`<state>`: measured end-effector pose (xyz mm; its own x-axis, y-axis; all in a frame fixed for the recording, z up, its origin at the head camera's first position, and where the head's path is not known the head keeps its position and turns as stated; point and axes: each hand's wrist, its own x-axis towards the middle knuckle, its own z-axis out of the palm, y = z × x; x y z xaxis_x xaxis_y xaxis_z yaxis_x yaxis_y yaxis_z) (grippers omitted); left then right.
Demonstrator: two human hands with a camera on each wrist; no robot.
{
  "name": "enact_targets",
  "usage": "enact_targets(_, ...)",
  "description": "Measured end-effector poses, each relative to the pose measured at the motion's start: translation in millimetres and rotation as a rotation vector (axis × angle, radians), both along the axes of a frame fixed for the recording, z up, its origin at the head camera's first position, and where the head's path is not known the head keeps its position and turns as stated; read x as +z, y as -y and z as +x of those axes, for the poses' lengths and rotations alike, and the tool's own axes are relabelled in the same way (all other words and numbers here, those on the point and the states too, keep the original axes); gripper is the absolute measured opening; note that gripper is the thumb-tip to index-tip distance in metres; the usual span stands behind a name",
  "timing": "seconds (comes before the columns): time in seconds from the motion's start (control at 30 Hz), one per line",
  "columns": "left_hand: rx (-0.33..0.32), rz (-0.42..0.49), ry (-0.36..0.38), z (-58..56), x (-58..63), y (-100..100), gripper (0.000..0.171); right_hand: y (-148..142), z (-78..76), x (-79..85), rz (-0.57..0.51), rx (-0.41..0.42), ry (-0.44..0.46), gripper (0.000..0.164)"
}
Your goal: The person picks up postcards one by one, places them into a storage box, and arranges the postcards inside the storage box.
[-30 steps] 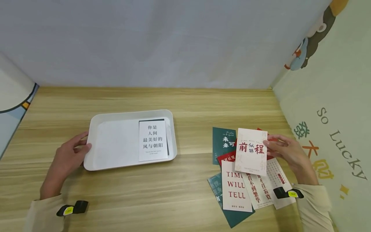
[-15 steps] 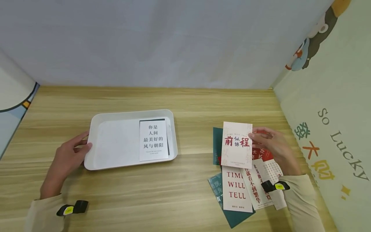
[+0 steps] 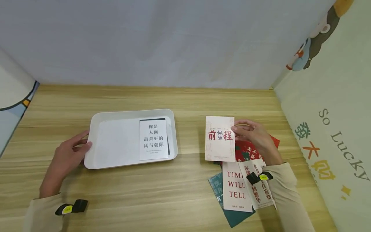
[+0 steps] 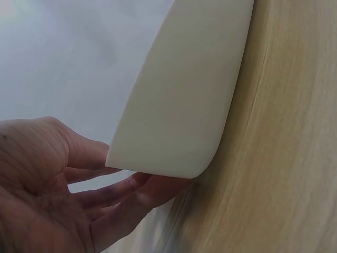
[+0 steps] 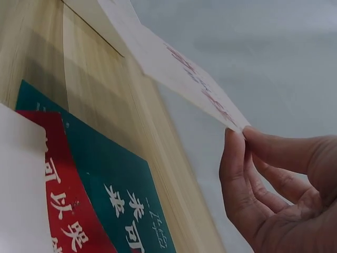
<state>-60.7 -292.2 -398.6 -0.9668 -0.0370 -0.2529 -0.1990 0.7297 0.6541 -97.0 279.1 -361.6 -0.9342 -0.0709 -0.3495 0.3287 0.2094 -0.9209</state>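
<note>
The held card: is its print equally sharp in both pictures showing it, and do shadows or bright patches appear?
No; head view: the card has crisp large characters; right wrist view: its print looks smeared, perhaps from the steep angle, and shadow falls across the table; left wrist view: the tray looks shaded, the backdrop brightest at upper left.

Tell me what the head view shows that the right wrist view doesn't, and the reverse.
Only the head view: the left hand gripping the tray at its end, and the wall lettering.

Only the right wrist view: the white writing on a green card, partly overlapped by a red card.

Both: the right hand pinching a pale card by its edge, and the wooden table.
</note>
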Motion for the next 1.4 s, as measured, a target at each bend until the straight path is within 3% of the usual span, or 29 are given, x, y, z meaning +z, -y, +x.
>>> enact_targets(0.2, 0.001, 0.015, -0.013, -0.7, -0.2, 1.5, 0.058, 20.0, -8.2, -1.6, -0.065, 0.013, 0.007, 0.023)
enact_targets(0.5, -0.005, 0.022, -0.017, -1.3, -0.5, 2.8, 0.059, 49.4, -20.5, -6.5, -0.071, 0.061, 0.001, 0.026)
enact_targets(0.77, -0.012, -0.001, -0.025, -0.4, -0.9, 1.0, 0.058, 74.0, -26.7, -7.0, -0.167, 0.079, 0.049, 0.021)
enact_targets(1.0, -0.013, -0.012, -0.028, 0.1, -3.2, -1.0, 0.058, 97.5, -31.7, -3.7, -0.221, 0.067, 0.099, 0.020)
enact_targets(1.4, -0.015, -0.030, -0.049, 0.4, -5.4, -4.7, 0.056, 129.3, -40.9, -14.5, -0.230, 0.051, 0.118, 0.028)
